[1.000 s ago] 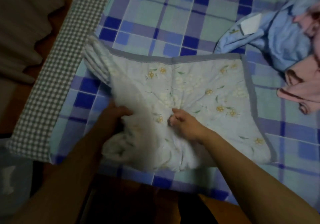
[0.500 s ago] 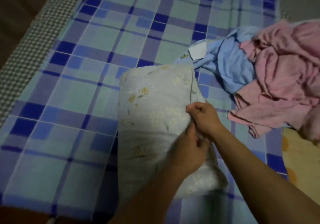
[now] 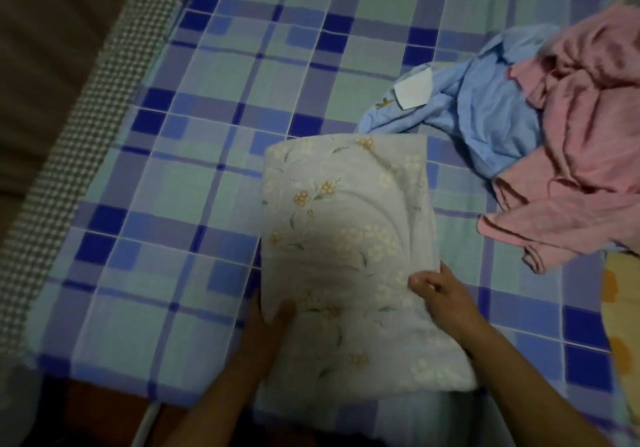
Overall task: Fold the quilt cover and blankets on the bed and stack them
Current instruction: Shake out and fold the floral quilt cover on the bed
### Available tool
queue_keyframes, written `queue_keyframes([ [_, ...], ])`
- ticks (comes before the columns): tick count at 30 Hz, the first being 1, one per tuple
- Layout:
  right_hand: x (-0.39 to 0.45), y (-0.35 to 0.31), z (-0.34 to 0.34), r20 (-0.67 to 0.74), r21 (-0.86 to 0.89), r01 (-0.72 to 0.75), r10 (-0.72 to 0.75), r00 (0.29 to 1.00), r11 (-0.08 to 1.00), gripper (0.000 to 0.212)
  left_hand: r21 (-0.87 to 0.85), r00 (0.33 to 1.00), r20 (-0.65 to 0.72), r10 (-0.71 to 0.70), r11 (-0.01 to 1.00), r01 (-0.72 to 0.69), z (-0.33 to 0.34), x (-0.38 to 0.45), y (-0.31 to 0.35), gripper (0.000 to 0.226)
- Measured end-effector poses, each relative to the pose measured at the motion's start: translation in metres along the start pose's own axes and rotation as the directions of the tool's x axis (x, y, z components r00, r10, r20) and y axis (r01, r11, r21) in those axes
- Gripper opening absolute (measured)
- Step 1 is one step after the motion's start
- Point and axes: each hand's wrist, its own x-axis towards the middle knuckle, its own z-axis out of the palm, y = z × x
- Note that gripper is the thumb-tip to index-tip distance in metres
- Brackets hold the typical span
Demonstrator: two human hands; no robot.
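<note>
1. Task item: one floral quilt (image 3: 346, 238), folded into a compact rectangle, lies on the bed (image 3: 207, 100) near the near edge, right of centre.
2. Left hand (image 3: 270, 322): its grip is at the quilt's near-left edge, thumb on top; the fingers appear to be under the fabric but are hidden, so full closure cannot be confirmed.
3. Right hand (image 3: 440, 290): fingers curled, pinching the quilt's right edge about halfway to the near end.
4. Step in hand, as judged: squaring and seating the folded bundle. To do it well:
   - Keep both grips level so the layers do not slide apart.
   - Draw the right edge flush with the layers beneath it.
   - Press out the diagonal creases radiating from the right-hand pinch.
   - Set the bundle flat before release; soft padding tends to spring open.
5. Count of remaining items: one light-blue cloth (image 3: 485, 114) bearing one white tag (image 3: 414, 91), and one pink blanket (image 3: 581, 135), both unfolded in a heap at the far right, partly overlapping each other and lying just beside the quilt's far-right corner.
6. One yellow patterned fabric (image 3: 620, 325) shows at the right edge.
</note>
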Motion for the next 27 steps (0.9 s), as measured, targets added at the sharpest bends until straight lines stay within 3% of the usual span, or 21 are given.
queue_keyframes([
  [3,-0.034,0.008,-0.001,0.14,0.045,-0.153,0.145,0.979,0.987,0.019,0.058,0.986,0.137,-0.095,0.994,0.087,-0.011,-0.023,-0.002,0.097],
  [5,-0.046,-0.012,0.005,0.204,0.119,-0.249,0.222,0.954,0.961,0.025,-0.072,0.98,0.19,-0.061,0.995,0.075,-0.03,-0.027,0.012,0.093],
  [7,-0.056,-0.048,0.015,0.214,0.129,-0.229,0.198,0.957,0.965,0.025,-0.181,0.969,0.239,-0.056,0.978,0.101,-0.058,-0.033,0.051,0.082],
  [9,-0.067,-0.097,0.026,0.098,0.166,-0.129,0.114,0.989,0.978,0.02,-0.187,0.976,0.216,0.002,0.982,0.04,-0.1,-0.035,0.1,0.055],
  [10,-0.072,-0.126,0.029,0.015,0.19,-0.063,0.061,0.998,0.98,0.018,-0.195,0.982,0.185,0.034,0.981,0.003,-0.124,-0.035,0.128,0.052],
  [12,-0.078,-0.191,0.031,-0.135,0.202,0.102,-0.075,0.988,0.974,0.021,-0.227,0.981,0.152,0.123,0.97,-0.086,-0.171,-0.041,0.19,0.068],
  [13,-0.081,-0.227,0.029,-0.187,0.198,0.183,-0.146,0.971,0.963,0.022,-0.263,0.969,0.162,0.187,0.955,-0.141,-0.192,-0.048,0.222,0.071],
  [17,-0.104,-0.383,0.014,-0.332,0.102,0.484,-0.429,0.84,0.869,0.016,-0.392,0.899,0.126,0.419,0.854,-0.343,-0.278,-0.08,0.329,0.046],
  [20,-0.118,-0.466,0.015,-0.335,0.056,0.576,-0.528,0.781,0.816,0.016,-0.423,0.854,0.156,0.497,0.814,-0.397,-0.338,-0.09,0.377,0.044],
  [25,-0.086,-0.51,0.064,-0.229,0.153,0.451,-0.413,0.882,0.879,0.029,-0.285,0.876,0.216,0.432,0.886,-0.366,-0.395,-0.042,0.403,0.066],
  [27,-0.064,-0.494,0.09,-0.144,0.304,0.322,-0.29,0.946,0.897,0.029,-0.15,0.909,0.127,0.397,0.914,-0.378,-0.401,0.002,0.388,0.076],
])
